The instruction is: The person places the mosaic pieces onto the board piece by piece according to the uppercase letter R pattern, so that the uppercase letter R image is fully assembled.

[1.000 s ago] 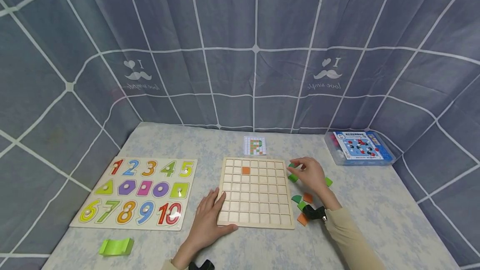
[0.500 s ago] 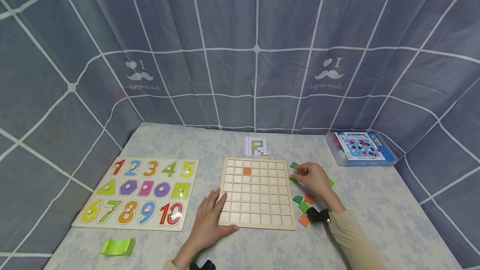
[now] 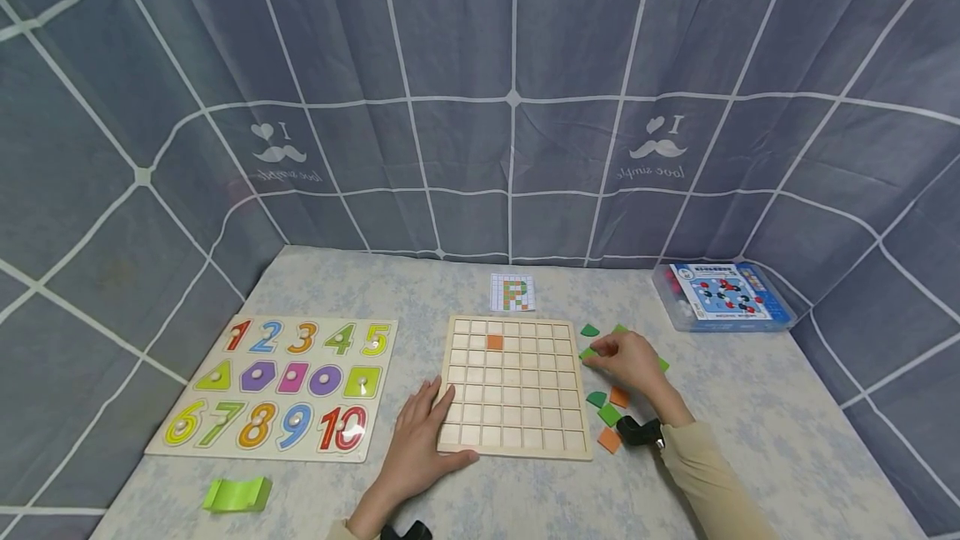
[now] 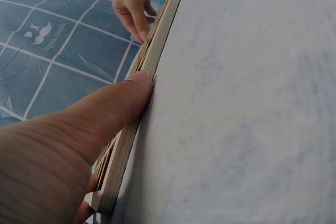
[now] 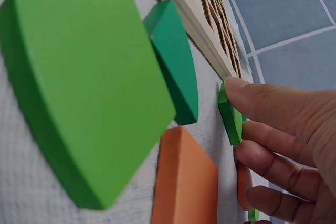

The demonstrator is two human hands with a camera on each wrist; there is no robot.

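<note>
My left hand rests at the near left corner of a wooden grid board, fairly straight fingers along its left side. In the left wrist view, the thumb touches the board's edge. One orange square tile sits in an upper cell. Beside the board's right edge, my right hand pinches a light green tile between thumb and fingers, low at the table. Around it lie a dark green rounded tile, another dark green tile, a light green tile and orange tiles.
A card with a coloured grid pattern lies behind the board. Left of it is a number and shape puzzle, with a green curved block in front. A clear plastic box stands at the back right.
My right hand has drawn slightly down and right among the tiles, and the dark green rounded tile behind it now shows fully. My left hand stays at the board corner.
</note>
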